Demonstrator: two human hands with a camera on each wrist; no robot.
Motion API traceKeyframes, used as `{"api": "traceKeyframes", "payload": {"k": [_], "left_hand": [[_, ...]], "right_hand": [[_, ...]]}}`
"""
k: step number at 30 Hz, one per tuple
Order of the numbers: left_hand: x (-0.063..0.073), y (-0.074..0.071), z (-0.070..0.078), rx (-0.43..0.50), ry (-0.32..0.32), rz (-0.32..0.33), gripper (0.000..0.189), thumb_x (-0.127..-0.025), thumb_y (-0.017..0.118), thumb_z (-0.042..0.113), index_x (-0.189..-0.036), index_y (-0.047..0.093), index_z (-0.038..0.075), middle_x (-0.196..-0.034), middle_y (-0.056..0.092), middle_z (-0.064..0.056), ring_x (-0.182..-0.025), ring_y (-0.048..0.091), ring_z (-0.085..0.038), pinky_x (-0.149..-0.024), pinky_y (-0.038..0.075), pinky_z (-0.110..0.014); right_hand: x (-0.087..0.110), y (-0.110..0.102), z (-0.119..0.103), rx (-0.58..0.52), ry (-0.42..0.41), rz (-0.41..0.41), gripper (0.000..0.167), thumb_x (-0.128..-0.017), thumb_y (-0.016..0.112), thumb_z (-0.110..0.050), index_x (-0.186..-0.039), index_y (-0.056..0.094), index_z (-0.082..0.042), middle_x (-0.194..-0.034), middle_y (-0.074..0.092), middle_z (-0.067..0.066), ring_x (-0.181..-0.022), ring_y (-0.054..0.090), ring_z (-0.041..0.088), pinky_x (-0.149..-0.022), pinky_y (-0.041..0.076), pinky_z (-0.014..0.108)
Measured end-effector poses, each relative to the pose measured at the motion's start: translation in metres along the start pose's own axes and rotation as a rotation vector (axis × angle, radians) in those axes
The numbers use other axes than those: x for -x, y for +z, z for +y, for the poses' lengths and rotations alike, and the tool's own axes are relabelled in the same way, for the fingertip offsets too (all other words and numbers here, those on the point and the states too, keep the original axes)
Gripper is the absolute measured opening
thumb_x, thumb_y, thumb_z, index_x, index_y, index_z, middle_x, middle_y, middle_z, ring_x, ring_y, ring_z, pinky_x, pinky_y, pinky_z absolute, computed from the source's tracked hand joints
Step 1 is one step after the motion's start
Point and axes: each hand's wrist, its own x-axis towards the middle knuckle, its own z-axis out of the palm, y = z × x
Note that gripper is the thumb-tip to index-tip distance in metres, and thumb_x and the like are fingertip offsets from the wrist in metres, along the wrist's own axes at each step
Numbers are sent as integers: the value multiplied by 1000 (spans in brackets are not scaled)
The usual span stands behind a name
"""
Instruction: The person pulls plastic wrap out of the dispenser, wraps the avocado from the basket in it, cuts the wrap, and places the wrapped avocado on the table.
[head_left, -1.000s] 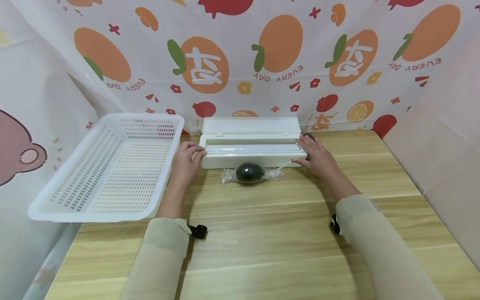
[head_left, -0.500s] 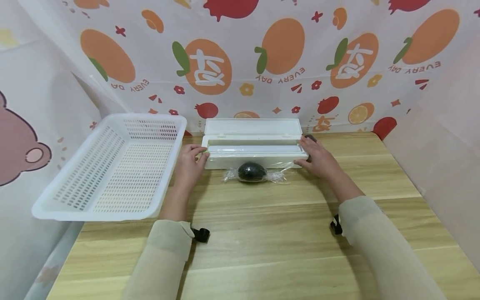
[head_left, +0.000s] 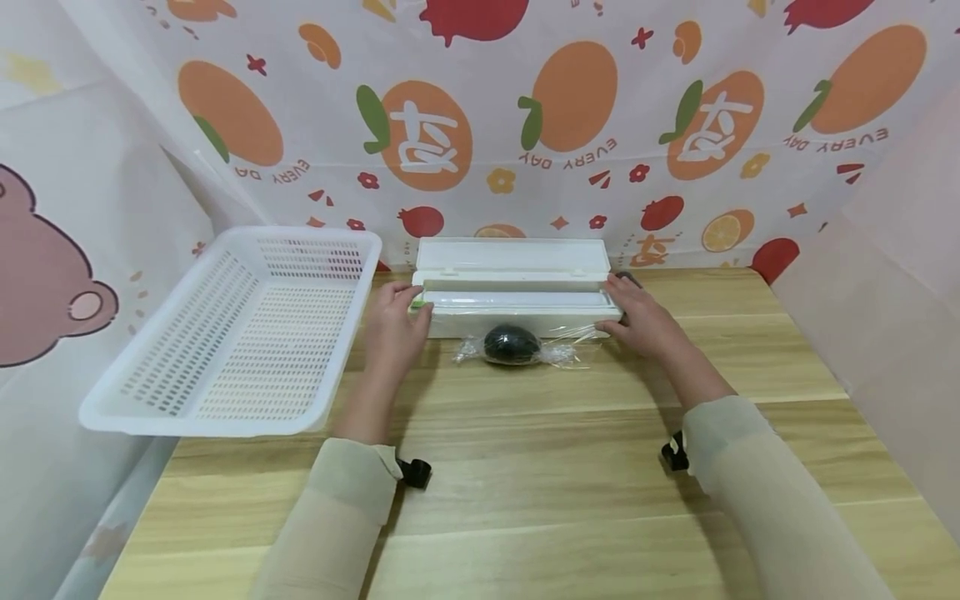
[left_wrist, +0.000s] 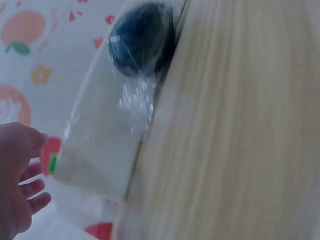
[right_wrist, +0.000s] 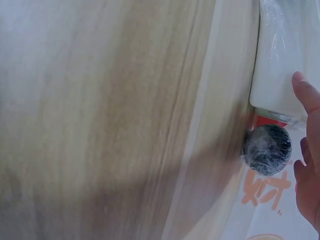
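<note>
A white cling film dispenser [head_left: 517,323] stands at the back of the table, its lid [head_left: 513,252] raised, with a white film roll [head_left: 517,298] inside. My right hand [head_left: 641,315] grips its right end, thumb against the front face. At the other end, my left hand [head_left: 396,329] has thumb and fingers spread beside a small green tab [left_wrist: 52,163]; the left wrist view shows a gap between them. Against the dispenser's front lies a dark oval fruit [head_left: 512,344], perhaps an avocado, wrapped in clear film twisted at both sides. Strands of film run from it towards my right thumb.
Left of the dispenser sits a white perforated basket [head_left: 288,350]. A second dark, film-wrapped round thing [right_wrist: 267,150] lies beyond the dispenser's right end, mostly hidden by my right hand in the head view. A fruit-patterned sheet [head_left: 570,192] hangs behind the table [head_left: 540,467].
The left thumb and fingers have spread apart, and the green tab they covered now shows. The right hand keeps its grip on the dispenser. The whole head view has shifted slightly.
</note>
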Motion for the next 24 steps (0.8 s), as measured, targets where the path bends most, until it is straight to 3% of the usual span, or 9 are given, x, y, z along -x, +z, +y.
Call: {"api": "traceKeyframes", "payload": {"k": [5,9,13,16,19,24], "left_hand": [[4,8,25,-25,219,37,28,-85,77,15,-108,72,1,-115,64,-17,-108,55,-38,-94,45,-47],[12,18,44,-20,366,-55,25,-82,80,14,-104,74,2,-106,65,-14,-97,57,-34,-87,47,-45],[20,29,57,-67,455,-150,22,-80,83,19,-97,76,7,-99,66,-9,-91,60,-29,-79,50,-40],[25,34,60,-96,476,-228,22,-79,83,19,-98,77,8,-99,68,-7,-92,62,-27,-82,51,-40],[28,35,62,-106,444,-320,26,-81,82,18,-104,76,8,-103,69,-7,-97,64,-27,-87,51,-39],[27,34,67,-112,378,-423,28,-86,77,17,-111,74,8,-110,68,-8,-105,63,-26,-92,51,-38]], "right_hand": [[0,0,2,-23,11,4,83,-93,67,-38,-157,23,-9,-165,15,8,-152,9,33,-119,17,55],[2,0,3,-36,17,14,86,-91,69,-39,-157,21,-11,-165,14,6,-152,8,35,-119,16,57],[4,1,3,-34,10,48,88,-88,72,-40,-156,25,-11,-165,17,5,-152,8,36,-117,18,60],[6,1,3,-18,-38,105,85,-83,77,-39,-152,37,-10,-163,23,7,-151,11,37,-116,20,61],[9,4,3,20,-149,217,76,-78,83,-37,-142,52,-8,-156,38,11,-148,22,38,-115,24,61],[22,6,-4,104,-373,420,60,-70,89,-29,-121,68,-6,-119,67,13,-116,55,34,-100,42,54]]}}
